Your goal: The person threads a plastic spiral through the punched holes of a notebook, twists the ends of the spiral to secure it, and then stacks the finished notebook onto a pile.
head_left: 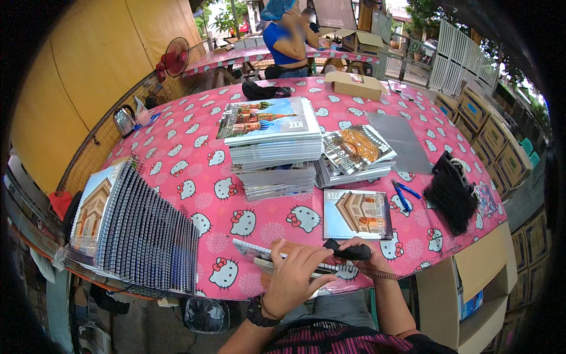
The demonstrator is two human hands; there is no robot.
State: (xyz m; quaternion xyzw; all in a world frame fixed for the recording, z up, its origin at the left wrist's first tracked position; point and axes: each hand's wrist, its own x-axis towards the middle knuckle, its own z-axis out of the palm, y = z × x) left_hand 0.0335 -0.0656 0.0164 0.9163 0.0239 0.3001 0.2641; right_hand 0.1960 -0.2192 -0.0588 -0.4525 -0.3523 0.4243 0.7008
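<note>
Black coil [380,273] trails from notebook [251,250] past my right hand [374,259], closed round dark object [349,251], kind unclear. Left hand [295,268] clamps notebook, tilted at near table edge [243,290], probably steadying spine; blue pliers [403,196] lie right, likely for easy reach.

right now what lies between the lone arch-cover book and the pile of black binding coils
In the head view, blue-handled pliers lie on the pink patterned tablecloth between the arch-cover book and the black binding coils.
</note>
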